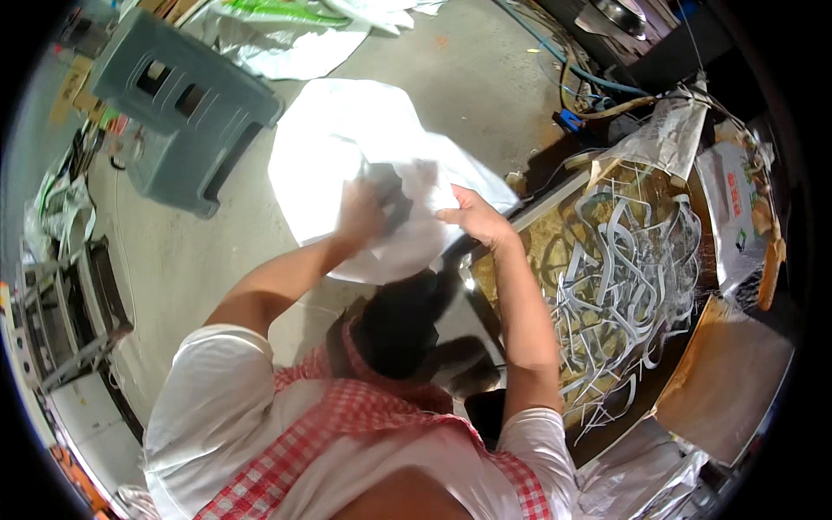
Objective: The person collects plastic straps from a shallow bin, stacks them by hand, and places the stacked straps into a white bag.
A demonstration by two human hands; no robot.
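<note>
A large white plastic bag (325,130) spreads out in front of me, over the floor and above my knees. My right hand (478,217) is closed, its thumb and fingers pinching the bag's edge on the right. On the other side my left hand (360,212) is at the bag's middle, smeared by motion, and its fingers cannot be made out. Between the hands a grey shadowed patch shows in the bag. What the bag contains, if anything, is hidden.
At my right stands a shallow tray-like bench (520,286) with a tangle of grey-white plastic strips (624,269). A grey plastic step stool (186,113) is at the far left. Blue hose (598,82) and cables run at the far right. White sacks (303,52) lie beyond.
</note>
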